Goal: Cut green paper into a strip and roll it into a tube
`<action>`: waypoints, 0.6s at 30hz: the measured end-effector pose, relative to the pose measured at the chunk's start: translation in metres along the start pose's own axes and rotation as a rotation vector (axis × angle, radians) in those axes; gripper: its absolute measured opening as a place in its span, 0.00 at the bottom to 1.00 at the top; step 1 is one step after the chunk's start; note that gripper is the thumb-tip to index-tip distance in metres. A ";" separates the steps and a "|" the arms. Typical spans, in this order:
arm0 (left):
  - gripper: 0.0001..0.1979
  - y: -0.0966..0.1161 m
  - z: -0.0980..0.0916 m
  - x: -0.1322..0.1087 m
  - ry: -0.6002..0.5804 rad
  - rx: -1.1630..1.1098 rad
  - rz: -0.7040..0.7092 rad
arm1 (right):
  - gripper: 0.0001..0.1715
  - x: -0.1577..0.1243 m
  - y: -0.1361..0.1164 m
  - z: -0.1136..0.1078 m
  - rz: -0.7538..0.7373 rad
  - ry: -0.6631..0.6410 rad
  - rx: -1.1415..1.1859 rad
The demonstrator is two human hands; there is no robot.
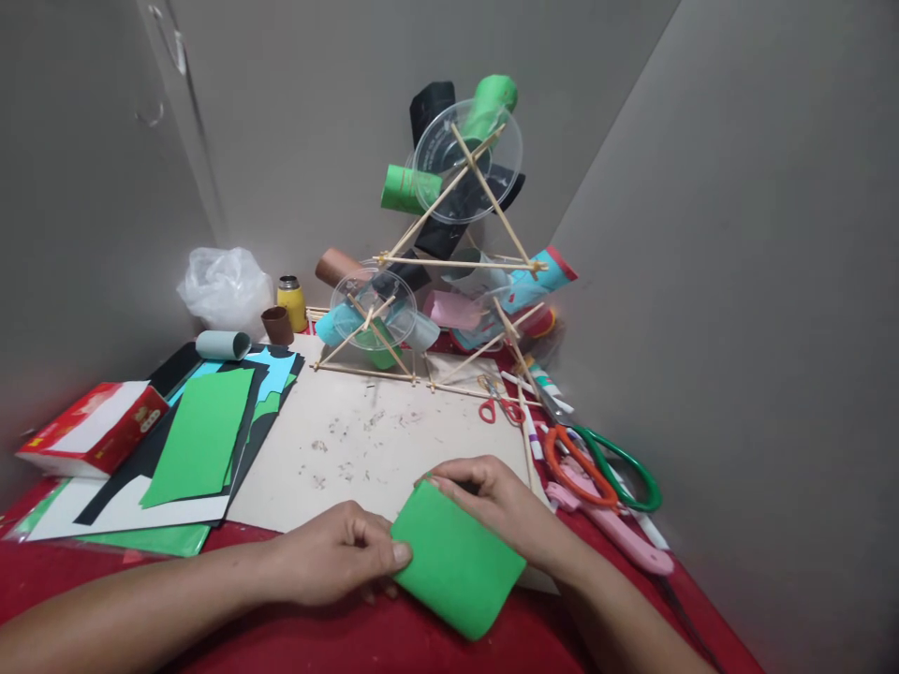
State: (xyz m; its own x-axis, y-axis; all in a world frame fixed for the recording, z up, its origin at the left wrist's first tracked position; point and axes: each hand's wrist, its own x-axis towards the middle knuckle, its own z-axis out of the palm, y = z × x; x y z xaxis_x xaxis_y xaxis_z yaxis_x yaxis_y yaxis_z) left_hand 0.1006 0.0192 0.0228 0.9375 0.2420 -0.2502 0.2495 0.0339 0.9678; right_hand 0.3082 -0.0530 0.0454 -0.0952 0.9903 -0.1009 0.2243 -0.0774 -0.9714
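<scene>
Between my hands, over the near edge of the pale board [351,412], is a green paper piece [460,566], bent into a curve at its lower end. My left hand [344,557] pinches its left corner, thumb on top. With thumb and fingers, my right hand [488,496] grips the upper edge. Beyond them stands a stick frame [456,262] carrying clear plastic discs [467,161] with green and black paper tubes around them. Lower, a second wheel [372,304] has brown, blue, black and green tubes.
Green sheets [200,435] lie on black and white paper at left, beside a red box [95,426]. A grey tube [223,345], brown tube [278,326], yellow bottle [291,304] and plastic bag [226,287] sit behind. Scissors [582,468] and a pink glue gun [622,538] lie right.
</scene>
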 end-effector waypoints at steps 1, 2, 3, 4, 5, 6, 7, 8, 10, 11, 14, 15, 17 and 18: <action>0.28 0.002 0.000 -0.001 -0.021 -0.011 -0.002 | 0.25 0.001 0.000 -0.002 0.004 0.016 -0.025; 0.27 0.003 0.000 -0.001 -0.032 -0.023 -0.012 | 0.24 0.001 0.001 -0.004 0.004 0.041 -0.050; 0.27 0.004 0.000 -0.001 -0.031 -0.028 -0.016 | 0.23 0.002 0.002 -0.006 -0.003 0.081 -0.066; 0.27 0.004 0.000 0.000 -0.018 -0.014 -0.002 | 0.21 0.002 0.003 -0.008 -0.019 0.138 -0.071; 0.27 0.004 -0.001 0.000 0.009 0.017 0.033 | 0.19 0.002 0.004 -0.010 -0.043 0.216 -0.074; 0.27 0.003 -0.002 0.001 0.048 0.060 0.081 | 0.18 0.002 0.004 -0.012 -0.073 0.311 -0.076; 0.27 0.002 -0.003 0.001 0.094 0.101 0.128 | 0.18 0.001 0.004 -0.014 -0.101 0.409 -0.070; 0.27 0.001 -0.004 0.002 0.142 0.136 0.168 | 0.18 -0.001 0.003 -0.015 -0.124 0.493 -0.052; 0.27 0.000 -0.006 0.002 0.241 0.170 0.226 | 0.19 -0.004 0.002 -0.016 -0.158 0.604 0.015; 0.26 0.000 -0.007 0.003 0.287 0.174 0.251 | 0.20 -0.004 0.001 -0.016 -0.172 0.633 0.068; 0.24 0.002 -0.009 0.002 0.383 0.140 0.307 | 0.22 -0.004 0.003 -0.009 -0.193 0.660 0.240; 0.24 0.002 -0.010 0.001 0.401 0.115 0.313 | 0.22 -0.003 0.005 -0.006 -0.192 0.647 0.286; 0.22 0.003 -0.010 0.000 0.424 0.072 0.312 | 0.20 -0.001 0.011 0.002 -0.165 0.577 0.342; 0.21 0.004 -0.010 -0.001 0.430 0.061 0.313 | 0.19 0.000 0.013 0.007 -0.147 0.535 0.354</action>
State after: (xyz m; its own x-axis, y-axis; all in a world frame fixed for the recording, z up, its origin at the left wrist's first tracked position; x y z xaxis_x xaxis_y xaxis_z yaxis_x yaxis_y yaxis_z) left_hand 0.0986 0.0292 0.0268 0.7887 0.6071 0.0969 -0.0007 -0.1567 0.9876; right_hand 0.3049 -0.0551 0.0311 0.4152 0.9070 0.0707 -0.0951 0.1206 -0.9881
